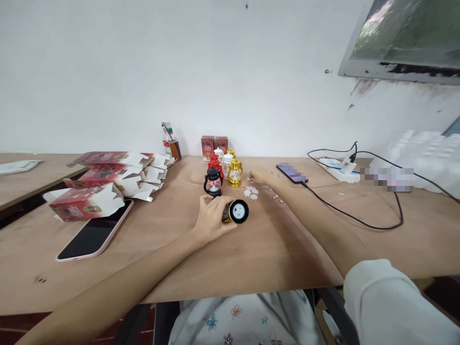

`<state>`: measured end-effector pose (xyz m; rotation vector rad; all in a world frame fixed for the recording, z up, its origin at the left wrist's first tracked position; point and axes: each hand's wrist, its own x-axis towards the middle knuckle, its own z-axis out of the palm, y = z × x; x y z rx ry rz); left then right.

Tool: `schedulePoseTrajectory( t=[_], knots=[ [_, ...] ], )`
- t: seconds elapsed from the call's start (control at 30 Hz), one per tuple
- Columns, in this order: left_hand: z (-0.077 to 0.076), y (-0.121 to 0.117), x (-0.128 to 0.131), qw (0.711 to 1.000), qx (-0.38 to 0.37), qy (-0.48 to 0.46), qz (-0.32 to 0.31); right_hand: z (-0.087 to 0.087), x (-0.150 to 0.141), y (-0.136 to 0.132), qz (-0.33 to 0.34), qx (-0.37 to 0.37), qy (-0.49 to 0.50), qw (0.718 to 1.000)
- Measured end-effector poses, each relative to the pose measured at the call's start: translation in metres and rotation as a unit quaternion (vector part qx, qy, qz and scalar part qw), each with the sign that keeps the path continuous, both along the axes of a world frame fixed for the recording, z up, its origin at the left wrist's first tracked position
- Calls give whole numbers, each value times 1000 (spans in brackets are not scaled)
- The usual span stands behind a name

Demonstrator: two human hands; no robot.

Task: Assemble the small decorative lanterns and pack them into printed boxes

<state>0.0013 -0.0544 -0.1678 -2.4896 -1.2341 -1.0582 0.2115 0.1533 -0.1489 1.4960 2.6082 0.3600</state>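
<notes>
Gold-trimmed lantern (236, 212), small, dark-bodied, lying tipped on its side in the grip of the left hand (214, 216), near the middle of the desk (201, 268). Its underside is turned toward the viewer: a broad, flared black ring, glossy, around a round white disc with a few small dark marks or holes, too small to make out. A thin gold band runs just behind the ring; behind that a short stretch of dark body with some gold on it, then fingers cover the rest. Top and handle hidden. Left hand closed around the body, thumb below, fingers over the upper side. Right hand (254, 176) reaches farther out, fingers curled down near the desk, beyond a loose, overlapping scatter of flat white pieces (250, 192); cannot tell whether it pinches anything. Small pale round bits (276, 196) lie just right of the scatter. Close beyond the left hand stands a black lantern (213, 183), upright, side handle showing, red and white inside its clear part. Behind it, a red lantern (214, 164); to the right, a white lantern (227, 166) and a shiny gold lantern (235, 173) with clear panes, both upright.
</notes>
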Motion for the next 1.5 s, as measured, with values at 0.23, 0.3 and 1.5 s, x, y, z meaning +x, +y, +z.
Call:
schedulePoseTrajectory(
  t=[0.23,0.3,1.5],
  knots=[
    [2,-2,0,1000,-4,18,9,-2,-1,-9,-3,8,44,999],
    [2,-1,0,1000,-7,14,11,-3,0,-13,-12,16,75,997],
    [8,-6,4,997,33,61,35,-13,-3,-189,356,300,353,812]
  ],
)
